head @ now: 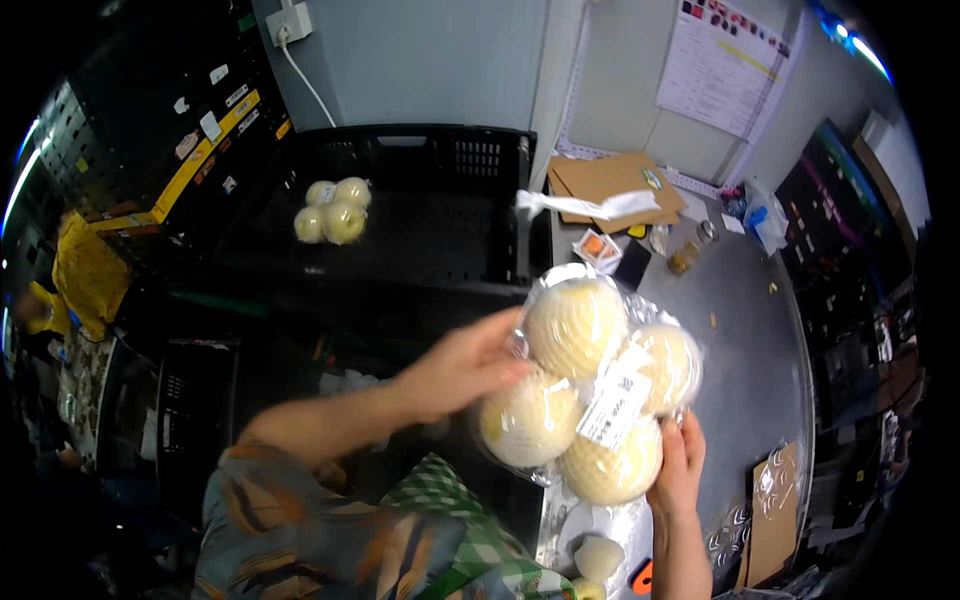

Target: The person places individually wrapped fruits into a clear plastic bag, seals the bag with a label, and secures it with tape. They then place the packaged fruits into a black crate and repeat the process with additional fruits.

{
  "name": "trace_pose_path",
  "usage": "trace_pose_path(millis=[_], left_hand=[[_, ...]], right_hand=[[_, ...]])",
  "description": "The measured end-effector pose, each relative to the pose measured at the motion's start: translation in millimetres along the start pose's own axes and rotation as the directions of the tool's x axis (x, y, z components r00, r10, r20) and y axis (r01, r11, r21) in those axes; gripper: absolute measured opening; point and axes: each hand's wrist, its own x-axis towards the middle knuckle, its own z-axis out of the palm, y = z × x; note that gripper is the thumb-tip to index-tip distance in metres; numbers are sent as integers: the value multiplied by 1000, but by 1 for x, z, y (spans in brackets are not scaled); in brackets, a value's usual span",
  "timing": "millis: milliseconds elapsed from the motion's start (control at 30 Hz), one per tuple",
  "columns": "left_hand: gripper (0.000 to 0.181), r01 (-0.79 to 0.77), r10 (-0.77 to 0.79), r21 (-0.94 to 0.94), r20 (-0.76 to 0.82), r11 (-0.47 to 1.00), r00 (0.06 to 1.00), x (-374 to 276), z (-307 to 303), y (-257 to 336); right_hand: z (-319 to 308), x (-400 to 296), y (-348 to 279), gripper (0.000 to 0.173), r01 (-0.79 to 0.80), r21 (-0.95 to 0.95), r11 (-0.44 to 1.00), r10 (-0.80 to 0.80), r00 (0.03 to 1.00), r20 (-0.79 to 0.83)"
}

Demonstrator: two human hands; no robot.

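A clear plastic pack of several pale round fruits in foam nets (592, 390), with a printed label on its face, is held up over the table's left edge. My left hand (480, 364) grips its left side, between the upper and lower fruits. At its lower right edge, my right hand (679, 457) pinches the wrap. A similar wrapped pack of fruits (334, 211) lies in the black plastic crate (420, 139) at the upper left. Below the held pack, a foam-netted fruit (598, 557) rests on the table beside an orange-and-black object (641, 576).
Cardboard sheets (622, 184), a dark flat object (633, 264), a glass jar (683, 259) and a plastic bag (765, 217) lie on the metal table (739, 322). A white twisted strip (592, 204) hangs from the crate's corner. More cardboard (772, 510) lies at right.
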Motion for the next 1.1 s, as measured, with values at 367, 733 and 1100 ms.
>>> trace_pose_path(millis=[367,733,1100], left_hand=[[60,485,-447,-17,-421,874,789,77,-355,32],[66,401,-388,-91,-509,912,768,151,-467,-97],[61,226,72,535,-480,814,874,147,-379,4]], right_hand=[[274,297,90,20,-20,-278,960,81,974,212],[322,452,265,22,202,-947,249,179,951,250],[354,390,158,23,286,-888,361,-159,957,244]])
